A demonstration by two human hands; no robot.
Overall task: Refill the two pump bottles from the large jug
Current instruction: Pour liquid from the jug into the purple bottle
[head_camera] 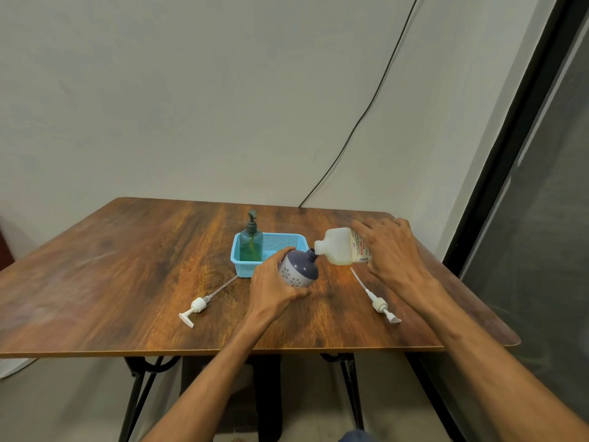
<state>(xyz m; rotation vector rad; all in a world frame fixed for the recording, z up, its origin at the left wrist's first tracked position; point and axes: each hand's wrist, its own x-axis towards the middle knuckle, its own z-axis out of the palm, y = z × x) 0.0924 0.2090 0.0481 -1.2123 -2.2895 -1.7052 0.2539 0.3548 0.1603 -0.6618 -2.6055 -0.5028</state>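
My left hand (pixel 274 283) grips a round purple-and-white bottle (pixel 299 268) with a flower pattern, tilted so its open neck points up and right. My right hand (pixel 393 250) holds a translucent white jug (pixel 339 248) with a red-printed label, tipped on its side, its open mouth touching the round bottle's neck. Yellowish liquid lies in the jug's lower side. A green pump bottle (pixel 251 239) with its dark pump on stands upright in a blue basket (pixel 287 242). Two white pump heads with tubes lie on the table, one on the left (pixel 196 307), one on the right (pixel 381 304).
The wooden table (pixel 127 266) stands against a pale wall, with its front edge close to me. A black cable (pixel 360 122) runs down the wall behind it. A dark-framed glass panel (pixel 526 186) stands at the right.
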